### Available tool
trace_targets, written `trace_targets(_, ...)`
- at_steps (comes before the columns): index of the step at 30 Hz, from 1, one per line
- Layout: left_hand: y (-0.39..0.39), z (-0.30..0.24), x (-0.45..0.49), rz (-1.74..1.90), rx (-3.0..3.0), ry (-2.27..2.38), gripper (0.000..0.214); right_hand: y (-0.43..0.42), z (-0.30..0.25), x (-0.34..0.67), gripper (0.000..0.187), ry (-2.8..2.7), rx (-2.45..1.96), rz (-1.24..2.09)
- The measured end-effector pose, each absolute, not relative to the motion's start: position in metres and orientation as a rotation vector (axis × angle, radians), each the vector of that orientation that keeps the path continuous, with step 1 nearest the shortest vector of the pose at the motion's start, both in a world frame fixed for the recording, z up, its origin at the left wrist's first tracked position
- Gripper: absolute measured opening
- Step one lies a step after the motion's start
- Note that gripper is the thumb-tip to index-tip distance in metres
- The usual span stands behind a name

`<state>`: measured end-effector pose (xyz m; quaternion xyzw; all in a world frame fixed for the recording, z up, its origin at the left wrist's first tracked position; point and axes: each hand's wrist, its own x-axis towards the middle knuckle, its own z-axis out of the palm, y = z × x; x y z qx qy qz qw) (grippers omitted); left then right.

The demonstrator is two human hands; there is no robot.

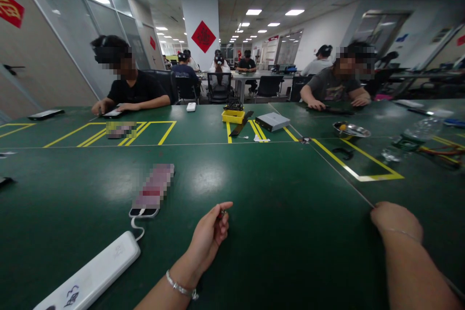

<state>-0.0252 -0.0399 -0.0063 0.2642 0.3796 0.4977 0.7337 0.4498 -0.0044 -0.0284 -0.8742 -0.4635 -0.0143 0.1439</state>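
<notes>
My left hand (210, 235) hovers over the green table (290, 232), its index finger pointing out and the other fingers curled. A small dark-red and shiny thing (221, 214) shows between thumb and fingers, too small to name. Farther right, my right hand (397, 223) is closed like a fist near the table's seam; its fingertips are hidden, so whatever it holds cannot be seen. Left of my left hand lies a phone (154, 189) with a blurred screen. A white cable (138, 230) joins it to a long white block (90, 271) with handwriting.
Across the table are a yellow tray (233, 116) with black cables, a grey box (272, 121), a metal bowl (351, 130), a curved black piece (342, 153) and a plastic bottle (412, 135). Yellow tape (381, 177) marks areas. Two people sit opposite, hands on the table.
</notes>
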Motion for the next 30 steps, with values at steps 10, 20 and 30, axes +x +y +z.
trace_targets(10,-0.039,-0.014,-0.023,1.148,0.934,1.046,0.027,0.016,0.012,0.290,0.024,-1.429,-1.902,0.611)
trace_targets(20,-0.046,-0.003,-0.026,1.076,1.390,1.256,0.035,-0.037,0.010,0.117,0.022,-0.762,-0.925,1.740)
trace_targets(30,-0.051,-0.003,-0.025,1.164,1.535,1.362,0.014,-0.040,-0.004,0.118,0.017,-0.594,-0.650,1.904)
